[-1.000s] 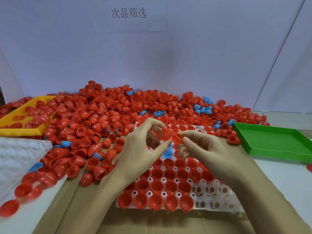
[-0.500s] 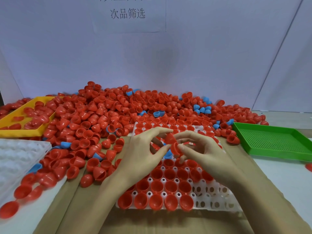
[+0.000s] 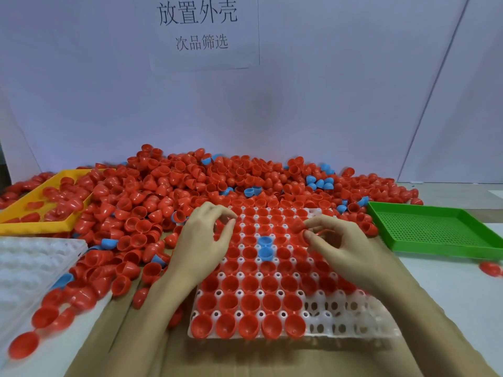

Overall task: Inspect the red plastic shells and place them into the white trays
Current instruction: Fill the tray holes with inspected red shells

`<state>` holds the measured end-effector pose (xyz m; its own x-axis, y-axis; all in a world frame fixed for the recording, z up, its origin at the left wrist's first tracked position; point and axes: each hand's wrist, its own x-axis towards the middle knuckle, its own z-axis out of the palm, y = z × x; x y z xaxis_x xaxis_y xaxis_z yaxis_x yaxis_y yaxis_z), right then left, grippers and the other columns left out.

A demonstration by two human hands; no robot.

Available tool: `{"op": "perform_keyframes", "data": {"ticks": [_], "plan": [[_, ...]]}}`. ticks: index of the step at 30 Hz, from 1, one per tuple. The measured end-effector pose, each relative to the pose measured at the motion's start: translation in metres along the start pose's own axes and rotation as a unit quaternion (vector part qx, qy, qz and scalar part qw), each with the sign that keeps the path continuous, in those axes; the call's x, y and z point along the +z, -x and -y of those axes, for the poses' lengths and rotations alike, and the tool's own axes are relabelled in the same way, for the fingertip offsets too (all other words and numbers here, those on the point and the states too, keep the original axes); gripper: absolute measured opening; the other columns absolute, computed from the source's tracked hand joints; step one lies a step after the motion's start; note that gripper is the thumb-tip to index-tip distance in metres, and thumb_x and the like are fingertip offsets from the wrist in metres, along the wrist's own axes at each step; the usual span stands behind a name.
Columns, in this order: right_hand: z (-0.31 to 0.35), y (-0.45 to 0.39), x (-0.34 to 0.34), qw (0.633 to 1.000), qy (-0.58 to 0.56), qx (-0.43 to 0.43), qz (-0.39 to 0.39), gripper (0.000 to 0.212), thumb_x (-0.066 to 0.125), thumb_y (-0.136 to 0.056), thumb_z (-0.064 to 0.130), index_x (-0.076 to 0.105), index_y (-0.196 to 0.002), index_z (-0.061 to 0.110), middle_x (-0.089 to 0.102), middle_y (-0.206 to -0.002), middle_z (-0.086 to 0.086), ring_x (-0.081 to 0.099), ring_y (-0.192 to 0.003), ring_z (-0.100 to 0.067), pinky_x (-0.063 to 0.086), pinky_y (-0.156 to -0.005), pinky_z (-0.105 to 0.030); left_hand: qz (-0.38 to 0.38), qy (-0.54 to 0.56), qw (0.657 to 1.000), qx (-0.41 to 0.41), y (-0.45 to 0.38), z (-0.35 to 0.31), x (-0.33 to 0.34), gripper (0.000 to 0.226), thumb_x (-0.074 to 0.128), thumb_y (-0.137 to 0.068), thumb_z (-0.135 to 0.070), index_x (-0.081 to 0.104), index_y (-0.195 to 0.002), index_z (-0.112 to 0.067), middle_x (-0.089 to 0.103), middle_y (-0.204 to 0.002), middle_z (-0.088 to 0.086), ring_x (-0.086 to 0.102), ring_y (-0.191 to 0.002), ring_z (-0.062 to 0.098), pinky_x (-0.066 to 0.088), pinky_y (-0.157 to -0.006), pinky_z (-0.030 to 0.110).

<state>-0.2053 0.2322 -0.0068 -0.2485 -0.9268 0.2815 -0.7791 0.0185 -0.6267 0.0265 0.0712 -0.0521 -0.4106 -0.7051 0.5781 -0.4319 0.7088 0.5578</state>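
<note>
Nearest me the white tray (image 3: 353,319) is sitting on the cardboard with its front rows filling up — red shells seated mouth-up on the left, bare sockets waiting at the right front corner. Just beyond, over the middle of the tray, the right hand (image 3: 343,246) is pinching a red shell (image 3: 300,227) between thumb and fingertips, with what may be a second one tucked under the fingers (I cannot tell for certain). The left hand (image 3: 204,240) is hovering beside it, fingers curled but apparently holding nothing, though the blur is making that hard to judge. The danger, I think, is sitting between them: two blue shells (image 3: 265,247) are already lodged among the red, and a hurried inspection is likely to let more through. A loose pinch could also be dropping a shell sideways onto filled sockets, knocking neighbours askew. Farther back the heap of shells (image 3: 190,191) is crowding the tray's far edge — any nudge may be spilling uninspected pieces, blue ones included, straight into it. The yellow tray (image 3: 43,227) and green tray (image 3: 435,229) are flanking the pile.
</note>
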Motion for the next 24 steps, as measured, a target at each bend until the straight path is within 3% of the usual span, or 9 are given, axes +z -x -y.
{"op": "perform_keyframes", "data": {"ticks": [4,10,14,19,24], "plan": [[0.008,0.029,-0.009,0.999,-0.009,-0.036,0.019,0.011,0.073,-0.099,0.023,0.077,-0.105,0.031,0.070,-0.080,0.022,0.065,-0.084,0.006,0.046,-0.067,-0.006,0.057,-0.045,0.997,0.025,0.004,0.006,0.009,0.022,0.061,-0.099,-0.041,0.071,-0.114,-0.028,0.054,-0.116,-0.017,0.048,-0.116,0.004,0.043,-0.098,0.024],[0.005,0.062,-0.018,0.993,0.078,-0.052,0.076,0.007,0.069,-0.099,0.033,0.073,-0.103,0.038,0.066,-0.092,0.020,0.060,-0.093,0.000,0.042,-0.072,-0.011,0.185,-0.074,0.977,0.072,0.011,0.001,0.016,0.045,0.045,-0.102,-0.059,0.063,-0.136,-0.038,0.045,-0.149,-0.019,0.034,-0.143,0.001,0.029,-0.123,0.046],[-0.002,0.073,-0.012,0.989,0.056,-0.061,0.120,0.006,0.068,-0.100,0.034,0.073,-0.101,0.037,0.062,-0.091,0.013,0.060,-0.090,-0.007,0.042,-0.072,-0.013,0.220,-0.070,0.972,0.049,0.011,0.004,0.016,0.048,0.037,-0.102,-0.064,0.059,-0.141,-0.045,0.039,-0.158,-0.023,0.028,-0.149,-0.002,0.017,-0.127,0.050],[-0.012,0.075,-0.001,0.990,0.044,-0.061,0.120,0.004,0.071,-0.097,0.040,0.072,-0.101,0.041,0.060,-0.092,0.012,0.061,-0.087,-0.011,0.047,-0.073,-0.018,0.230,-0.078,0.969,0.041,0.011,0.004,0.017,0.052,0.033,-0.100,-0.065,0.056,-0.143,-0.046,0.039,-0.158,-0.024,0.028,-0.149,-0.001,0.016,-0.127,0.049],[-0.022,0.072,0.005,0.990,0.037,-0.065,0.119,0.007,0.074,-0.095,0.042,0.072,-0.101,0.044,0.062,-0.093,0.014,0.060,-0.089,-0.008,0.048,-0.074,-0.019,0.243,-0.084,0.966,0.041,0.011,0.004,0.017,0.047,0.035,-0.104,-0.061,0.053,-0.145,-0.047,0.040,-0.156,-0.025,0.028,-0.147,-0.003,0.014,-0.126,0.039]]}}
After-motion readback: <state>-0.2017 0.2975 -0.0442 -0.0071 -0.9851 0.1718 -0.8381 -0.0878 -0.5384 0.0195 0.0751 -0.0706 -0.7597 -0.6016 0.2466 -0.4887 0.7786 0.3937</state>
